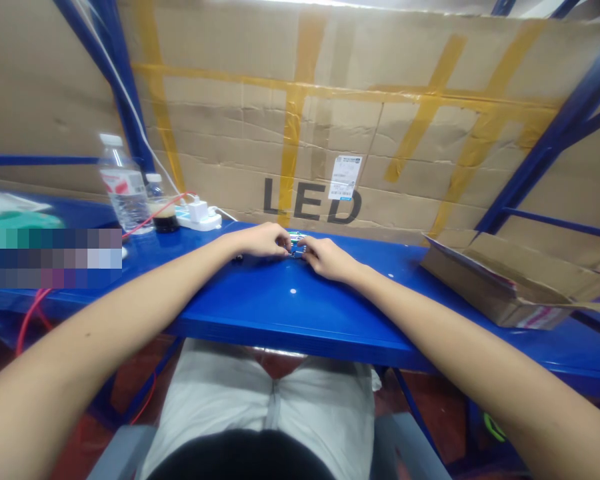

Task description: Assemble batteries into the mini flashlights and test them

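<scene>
My left hand (pixel 266 240) rests near the back of the blue table, its fingers curled in a pinch at a few small shiny metal pieces (pixel 296 244). From the other side my right hand (pixel 329 259) closes its thumb and fingers at the same pieces. The pieces look silvery with a bit of green, and are too small and blurred to name. The fingers partly hide them. A small dark item (pixel 237 257) lies under my left wrist.
An open cardboard box (pixel 500 287) stands at the right of the blue table (pixel 260 310). A water bottle (pixel 125 190), a small bottle of dark liquid (pixel 164 217) and a white power strip (pixel 200 217) stand at the left. A large cardboard sheet (pixel 220 140) backs the table.
</scene>
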Available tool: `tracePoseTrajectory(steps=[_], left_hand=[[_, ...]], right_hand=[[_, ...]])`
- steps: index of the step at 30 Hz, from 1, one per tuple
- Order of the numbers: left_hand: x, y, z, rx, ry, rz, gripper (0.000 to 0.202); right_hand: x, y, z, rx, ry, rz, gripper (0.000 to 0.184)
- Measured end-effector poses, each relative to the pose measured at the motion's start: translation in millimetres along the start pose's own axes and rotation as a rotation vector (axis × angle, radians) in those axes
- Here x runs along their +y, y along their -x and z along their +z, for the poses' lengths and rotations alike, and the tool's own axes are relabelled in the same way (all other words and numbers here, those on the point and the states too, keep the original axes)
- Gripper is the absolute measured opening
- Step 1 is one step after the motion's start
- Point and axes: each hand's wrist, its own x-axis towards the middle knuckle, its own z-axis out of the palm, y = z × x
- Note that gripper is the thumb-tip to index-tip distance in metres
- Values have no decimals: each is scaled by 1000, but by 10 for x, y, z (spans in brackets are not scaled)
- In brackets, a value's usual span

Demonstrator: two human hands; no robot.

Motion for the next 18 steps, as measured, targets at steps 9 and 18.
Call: tracePoseTrajectory(steps=[9, 18], left_hand=[[-30, -64, 85, 53, 225, -55, 28], [65, -103, 191, 62, 568, -80, 26]], right_hand=[[1, -9, -90, -5, 90, 2, 18], [-171, 28, -153, -37, 346, 83, 48]])
